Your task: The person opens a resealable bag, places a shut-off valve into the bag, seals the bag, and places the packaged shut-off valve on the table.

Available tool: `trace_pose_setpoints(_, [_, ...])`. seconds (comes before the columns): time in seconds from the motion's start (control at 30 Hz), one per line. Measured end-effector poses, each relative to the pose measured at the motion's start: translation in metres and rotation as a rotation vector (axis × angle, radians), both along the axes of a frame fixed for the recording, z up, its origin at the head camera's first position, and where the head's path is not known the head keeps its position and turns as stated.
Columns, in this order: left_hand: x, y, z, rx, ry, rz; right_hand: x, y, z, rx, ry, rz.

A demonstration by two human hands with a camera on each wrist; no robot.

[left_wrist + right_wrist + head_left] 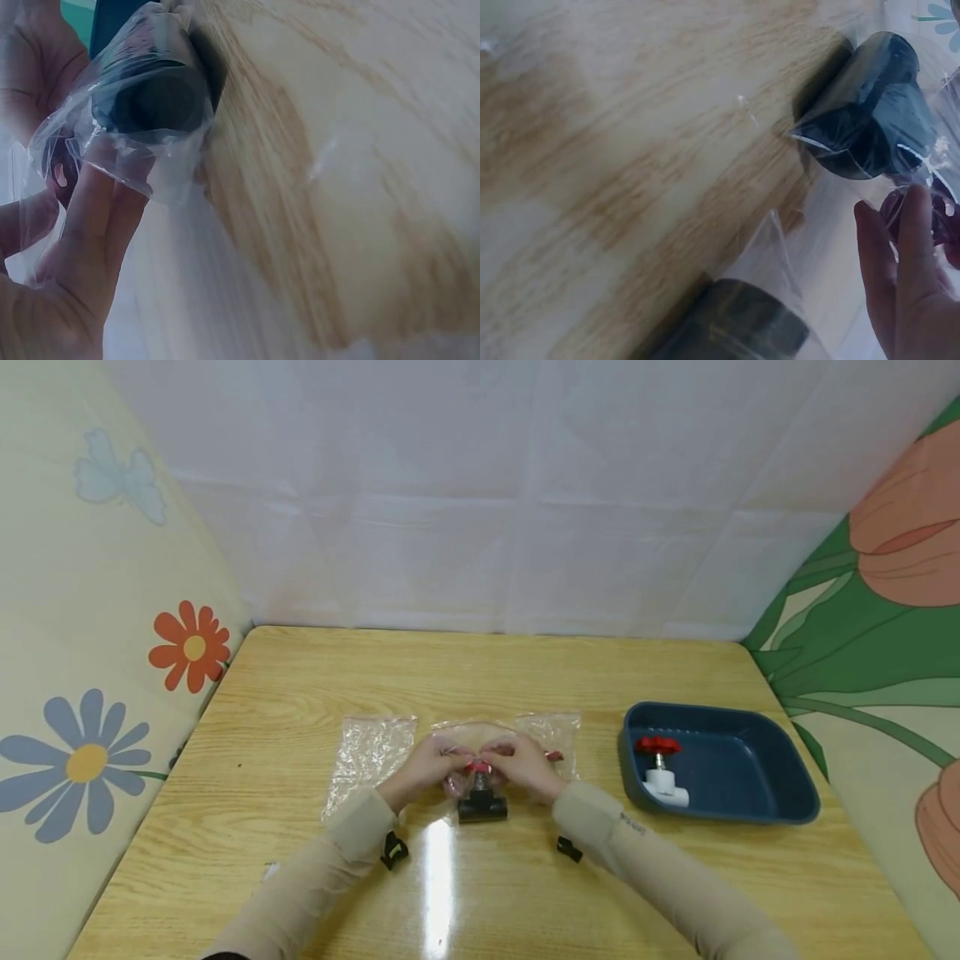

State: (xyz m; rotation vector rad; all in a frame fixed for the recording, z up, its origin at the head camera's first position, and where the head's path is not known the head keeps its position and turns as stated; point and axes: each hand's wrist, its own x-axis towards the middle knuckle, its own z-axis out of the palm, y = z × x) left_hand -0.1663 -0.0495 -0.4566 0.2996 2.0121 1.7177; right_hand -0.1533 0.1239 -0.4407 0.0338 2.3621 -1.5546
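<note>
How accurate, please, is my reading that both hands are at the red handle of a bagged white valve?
Only the colour is wrong: the head view shows a black valve, not a white one. The left hand and right hand are at its red handle, with a clear bag around the valve.

Left hand (pixel 426 767) and right hand (pixel 529 767) at the red handle (pixel 478 767) of a black valve (pixel 482 808), clear bag (pixel 366 756) beside the left hand, another bag (pixel 562 727) by the right, blue bin (pixel 750 814) holding a red-topped white valve (pixel 663 787), wood-grain table (pixel 487 672), pale backdrop (pixel 480 485), flower-printed walls (pixel 45 577)
</note>
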Motion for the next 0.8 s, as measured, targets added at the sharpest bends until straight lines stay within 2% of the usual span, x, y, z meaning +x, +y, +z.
trace_pose_setpoints(0.13, [-0.003,0.002,-0.001,-0.001,-0.044,0.012,-0.003,-0.001,-0.001,0.026,-0.022,-0.023])
trace_pose_setpoints(0.23, [-0.005,0.005,-0.001,-0.022,-0.110,0.043,-0.005,-0.002,-0.001,0.026,-0.030,-0.029])
trace_pose_setpoints(0.43, [-0.008,0.008,-0.004,-0.045,-0.175,0.087,-0.008,-0.005,-0.003,0.075,0.004,-0.022])
trace_pose_setpoints(0.8, [-0.014,0.013,-0.009,-0.177,-0.161,0.158,-0.010,-0.004,-0.004,0.054,-0.036,-0.046])
